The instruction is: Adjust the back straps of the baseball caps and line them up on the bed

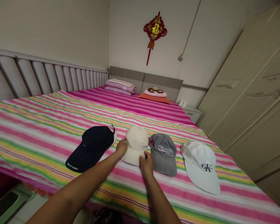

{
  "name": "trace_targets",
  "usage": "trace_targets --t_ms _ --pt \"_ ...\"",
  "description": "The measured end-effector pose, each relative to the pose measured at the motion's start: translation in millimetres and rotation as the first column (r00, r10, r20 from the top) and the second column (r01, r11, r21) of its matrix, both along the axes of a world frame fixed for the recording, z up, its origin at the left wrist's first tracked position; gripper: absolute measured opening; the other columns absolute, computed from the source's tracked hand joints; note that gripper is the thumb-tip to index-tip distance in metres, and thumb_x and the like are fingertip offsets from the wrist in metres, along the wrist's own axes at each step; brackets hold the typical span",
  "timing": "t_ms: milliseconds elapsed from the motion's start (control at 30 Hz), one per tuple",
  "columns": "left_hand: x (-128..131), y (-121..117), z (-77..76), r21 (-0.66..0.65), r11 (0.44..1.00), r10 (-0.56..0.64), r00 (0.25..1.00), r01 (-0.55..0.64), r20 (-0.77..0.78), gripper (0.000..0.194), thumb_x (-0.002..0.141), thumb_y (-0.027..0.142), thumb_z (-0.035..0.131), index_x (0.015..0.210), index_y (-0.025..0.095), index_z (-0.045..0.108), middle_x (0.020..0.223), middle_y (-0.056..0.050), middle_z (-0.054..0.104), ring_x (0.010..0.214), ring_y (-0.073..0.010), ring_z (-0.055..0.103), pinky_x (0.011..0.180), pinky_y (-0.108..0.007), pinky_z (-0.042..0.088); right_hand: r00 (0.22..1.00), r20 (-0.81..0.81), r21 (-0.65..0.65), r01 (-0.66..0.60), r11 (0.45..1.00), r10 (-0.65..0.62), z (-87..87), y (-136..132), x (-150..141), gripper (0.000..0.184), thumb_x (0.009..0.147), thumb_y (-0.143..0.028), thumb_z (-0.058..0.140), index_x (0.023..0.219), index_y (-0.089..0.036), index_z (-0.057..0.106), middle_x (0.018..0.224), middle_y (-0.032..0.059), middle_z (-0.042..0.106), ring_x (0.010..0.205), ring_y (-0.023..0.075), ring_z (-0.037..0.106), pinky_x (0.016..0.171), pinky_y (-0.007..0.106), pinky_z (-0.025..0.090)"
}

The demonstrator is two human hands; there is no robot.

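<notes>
A cream baseball cap (136,140) with a small logo lies on the striped bedspread, crown up and brim toward me. My left hand (122,147) pinches its left side, where crown and brim meet. With thumb and fingers, my right hand (146,162) grips the right part of the brim. Left of it lies a navy cap (95,141), its long brim pointing to the lower left. Close on the right sits a grey cap (163,154) with white "Always" lettering. Farther right rests a white cap (199,165) with dark "CK"-like letters.
The striped bedspread (49,124) covers the near part of the bed. Folded purple bedding (120,87) and an orange pillow (154,98) lie by the headboard (163,81). A slatted rail (49,76) runs along the left; a wardrobe (252,93) stands right.
</notes>
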State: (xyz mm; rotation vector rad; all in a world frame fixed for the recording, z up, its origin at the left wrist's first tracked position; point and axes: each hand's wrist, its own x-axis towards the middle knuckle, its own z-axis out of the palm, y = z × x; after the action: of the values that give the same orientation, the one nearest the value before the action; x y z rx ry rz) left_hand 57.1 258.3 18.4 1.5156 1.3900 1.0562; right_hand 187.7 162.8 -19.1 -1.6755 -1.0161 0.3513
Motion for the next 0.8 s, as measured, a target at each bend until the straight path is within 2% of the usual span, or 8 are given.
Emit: trace_targets --t_ms 200,367,567,700,800 --pt "-8 -11 -8.3 0.089 0.995 -0.048 0.998 0.051 -0.044 0.035 0.069 0.01 0.044 0.101 0.013 0.058 0.106 -0.01 0.061 0.099 -0.0203 0.054 0.088 -0.031 0.039 0.992 0.127 -0.102 0.018 0.995 -0.005 15.2 -12 -8 0.04 0.066 -0.027 0.051 0.1 -0.007 0.059 0.099 0.0179 0.061 0.093 0.0273 0.056 0.082 0.036 0.042" --pt "-17 -25 -14.5 0.117 0.99 -0.07 0.993 0.081 -0.097 0.038 0.066 0.014 0.05 0.103 0.013 0.057 0.112 -0.011 0.057 0.11 -0.0223 0.047 0.095 -0.035 0.033 0.955 0.289 -0.158 -0.024 0.987 0.069 24.5 -29 -18 0.04 0.071 -0.029 0.049 0.105 -0.009 0.057 0.107 0.0189 0.057 0.1 0.0291 0.053 0.084 0.037 0.04" --pt "-19 -41 -17.8 0.123 0.983 -0.113 0.977 0.136 -0.18 0.054 0.064 0.025 0.058 0.115 0.01 0.05 0.128 -0.015 0.045 0.124 -0.0252 0.033 0.104 -0.034 0.021 0.894 0.433 -0.204 -0.031 0.979 0.118 23.8 -40 -25 0.045 0.076 -0.033 0.046 0.113 -0.009 0.053 0.116 0.0192 0.053 0.108 0.03 0.047 0.089 0.039 0.036" --pt "-21 -47 -19.0 0.119 0.976 -0.152 0.961 0.184 -0.232 0.065 0.064 0.03 0.058 0.122 0.005 0.044 0.133 -0.018 0.038 0.127 -0.0263 0.028 0.105 -0.034 0.019 0.862 0.489 -0.22 -0.031 0.975 0.138 21.6 -41 -25 0.045 0.079 -0.033 0.042 0.115 -0.007 0.052 0.117 0.0186 0.054 0.108 0.0299 0.047 0.091 0.039 0.035" --pt "-27 -54 -20.0 0.117 0.97 -0.176 0.948 0.213 -0.266 0.066 0.063 0.032 0.058 0.122 0.006 0.045 0.133 -0.019 0.037 0.127 -0.027 0.028 0.104 -0.035 0.02 0.843 0.517 -0.23 -0.032 0.973 0.15 21.7 -43 -25 0.045 0.08 -0.033 0.04 0.116 -0.006 0.051 0.115 0.0188 0.055 0.107 0.0301 0.048 0.089 0.039 0.036"
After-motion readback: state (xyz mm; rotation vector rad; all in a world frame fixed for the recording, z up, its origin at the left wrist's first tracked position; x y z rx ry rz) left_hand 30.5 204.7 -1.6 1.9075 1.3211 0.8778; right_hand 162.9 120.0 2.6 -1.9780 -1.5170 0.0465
